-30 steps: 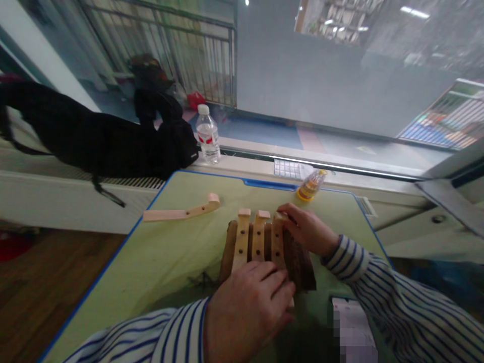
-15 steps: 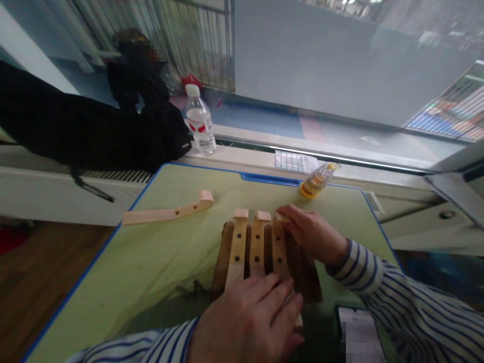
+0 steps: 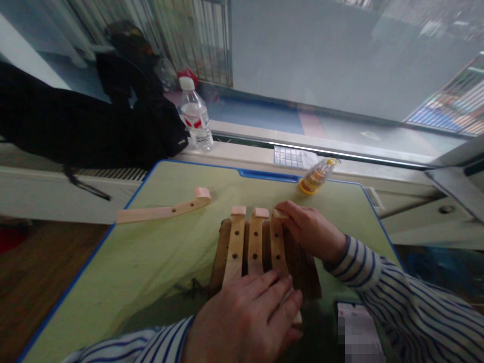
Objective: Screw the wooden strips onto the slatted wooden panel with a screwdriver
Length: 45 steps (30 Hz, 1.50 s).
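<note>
Three pale wooden pieces with curled heads and dark holes lie side by side on a dark brown wooden block (image 3: 223, 242): a left piece (image 3: 236, 244), a middle piece (image 3: 255, 244) and a right piece (image 3: 277, 244). My right hand (image 3: 312, 227) is closed on the curled head of the right piece, fingertips pinching it. My left hand (image 3: 245, 312) lies across the lower ends of the pieces, its fingers curled over the right piece, whose end shows between them. A fourth curled wooden piece (image 3: 164, 212) rests apart at the left of the table.
The pale green table (image 3: 136, 262) has a blue edge. A bottle with a yellow base (image 3: 315, 176) leans near its far side. On the sill stand a water bottle (image 3: 196, 121) and a black bag (image 3: 143, 126). A phone (image 3: 357, 327) lies at the near right.
The view has shifted slightly, so everything sits a little differently in the picture. Both hands keep their places on the wooden pieces.
</note>
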{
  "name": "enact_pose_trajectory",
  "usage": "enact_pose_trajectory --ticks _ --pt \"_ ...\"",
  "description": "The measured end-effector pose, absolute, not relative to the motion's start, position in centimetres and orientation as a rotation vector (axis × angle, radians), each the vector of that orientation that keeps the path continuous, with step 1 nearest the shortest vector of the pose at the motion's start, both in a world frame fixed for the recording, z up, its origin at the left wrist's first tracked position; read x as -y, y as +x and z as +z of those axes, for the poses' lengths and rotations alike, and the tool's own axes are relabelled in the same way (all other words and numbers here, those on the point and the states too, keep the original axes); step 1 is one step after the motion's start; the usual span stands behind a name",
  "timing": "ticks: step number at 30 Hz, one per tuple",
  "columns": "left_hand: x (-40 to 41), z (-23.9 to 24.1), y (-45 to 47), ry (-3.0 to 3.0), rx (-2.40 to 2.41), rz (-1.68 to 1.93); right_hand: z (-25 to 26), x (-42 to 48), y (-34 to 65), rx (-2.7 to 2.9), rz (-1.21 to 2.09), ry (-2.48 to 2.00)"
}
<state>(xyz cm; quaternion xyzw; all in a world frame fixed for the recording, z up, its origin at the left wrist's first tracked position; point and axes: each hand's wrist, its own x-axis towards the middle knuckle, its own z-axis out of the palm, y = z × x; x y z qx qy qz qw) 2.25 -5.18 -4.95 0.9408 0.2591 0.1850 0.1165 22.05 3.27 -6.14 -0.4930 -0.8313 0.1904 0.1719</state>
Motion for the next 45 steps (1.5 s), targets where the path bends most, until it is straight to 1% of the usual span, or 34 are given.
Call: enact_pose_trajectory --ticks 4,27,36,41,45 --pt "5.2 -4.8 2.3 2.754 -0.754 0.502 -6.2 -3.1 22.0 2.357 0.537 -1.411" --pt "5.3 -4.6 2.4 2.716 -0.805 0.581 -6.1 -2.5 22.1 2.34 0.483 -1.436" --pt "5.0 -3.3 1.8 2.739 -0.783 0.486 -5.8 -1.8 22.4 2.293 0.505 -1.421" --pt "4.4 -1.6 0.1 2.741 -0.808 0.628 -5.7 -0.6 23.3 2.214 0.495 -1.433" --pt "4.0 -1.4 -2.5 2.725 -1.025 0.751 -5.0 0.8 24.3 2.156 0.387 -1.477"
